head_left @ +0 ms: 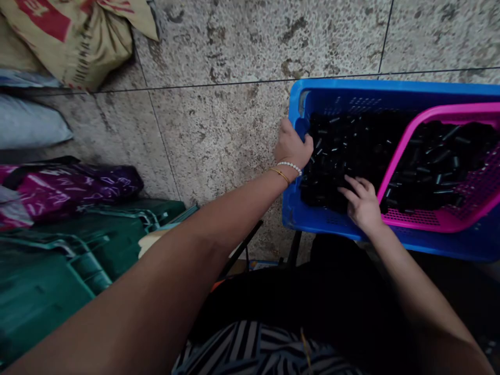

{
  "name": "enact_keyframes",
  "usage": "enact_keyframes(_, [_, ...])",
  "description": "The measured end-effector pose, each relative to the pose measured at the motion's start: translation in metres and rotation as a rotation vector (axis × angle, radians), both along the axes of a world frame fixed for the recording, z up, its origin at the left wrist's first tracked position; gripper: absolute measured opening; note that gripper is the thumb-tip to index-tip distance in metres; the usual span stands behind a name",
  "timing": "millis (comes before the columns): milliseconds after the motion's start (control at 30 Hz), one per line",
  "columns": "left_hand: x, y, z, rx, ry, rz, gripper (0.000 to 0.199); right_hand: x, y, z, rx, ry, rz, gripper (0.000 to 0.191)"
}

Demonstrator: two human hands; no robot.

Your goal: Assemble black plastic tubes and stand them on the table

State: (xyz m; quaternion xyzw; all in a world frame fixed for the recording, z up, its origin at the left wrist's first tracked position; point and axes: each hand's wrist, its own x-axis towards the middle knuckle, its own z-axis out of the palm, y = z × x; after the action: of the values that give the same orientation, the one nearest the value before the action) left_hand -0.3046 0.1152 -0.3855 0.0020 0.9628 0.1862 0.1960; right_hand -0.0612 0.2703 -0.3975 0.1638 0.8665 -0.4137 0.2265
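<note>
At the right stands a blue plastic basket [336, 85] with many small black cylindrical pieces [332, 151] in it. A pink basket [402, 143] sits inside its right part and holds more of the black pieces. My left hand [292, 145], with a beaded bracelet at the wrist, grips the blue basket's left end wall by its handle opening. Over the black pieces, just left of the pink rim, is my right hand [361, 203], its fingers spread and pointing left. Nothing shows held between those fingers.
Green plastic crates [113, 245] stand at the lower left. Above them lie a purple patterned bag [86, 185], a pale grey sack [31, 122] and a tan woven sack [89, 47]. The floor is speckled stone tile [219, 120].
</note>
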Motion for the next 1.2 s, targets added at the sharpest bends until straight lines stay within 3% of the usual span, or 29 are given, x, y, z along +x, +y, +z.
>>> enact_keyframes(100, [0.000,-0.001,0.000,0.003,-0.016,0.014,0.063,0.010,-0.001,-0.010,-0.045,-0.094,-0.130,0.049])
enact_keyframes(200, [-0.001,-0.001,0.002,-0.004,-0.029,0.013,0.062,0.001,-0.013,-0.029,-0.172,-0.144,-0.104,0.047])
enact_keyframes(300, [-0.001,-0.001,0.003,-0.018,-0.032,0.013,0.059,-0.008,-0.041,-0.030,-0.330,-0.130,0.057,0.036])
enact_keyframes(400, [-0.001,-0.001,0.003,-0.044,-0.030,0.014,0.059,-0.009,-0.071,-0.014,-0.437,-0.075,0.260,0.021])
enact_keyframes(533, [-0.001,0.000,0.003,-0.092,-0.024,-0.001,0.062,-0.022,-0.081,-0.008,-0.463,-0.039,0.436,0.032])
enact_keyframes(633, [0.000,-0.001,0.003,-0.092,-0.023,0.000,0.061,-0.056,-0.064,-0.023,-0.334,-0.017,0.407,0.025])
enact_keyframes(767, [0.001,-0.001,0.002,-0.079,0.013,-0.003,0.057,-0.127,-0.041,-0.062,0.022,-0.031,0.233,0.041])
enact_keyframes(900, [0.000,0.000,0.001,-0.097,0.016,-0.013,0.057,-0.180,-0.048,-0.098,0.206,-0.141,0.227,0.037])
enact_keyframes(1033, [-0.001,0.000,0.001,-0.116,0.039,-0.016,0.057,-0.185,-0.066,-0.111,0.306,-0.200,0.198,0.038])
enact_keyframes(1200, [-0.001,0.000,0.002,-0.071,0.011,-0.009,0.059,-0.171,-0.063,-0.095,0.344,-0.156,0.156,0.037])
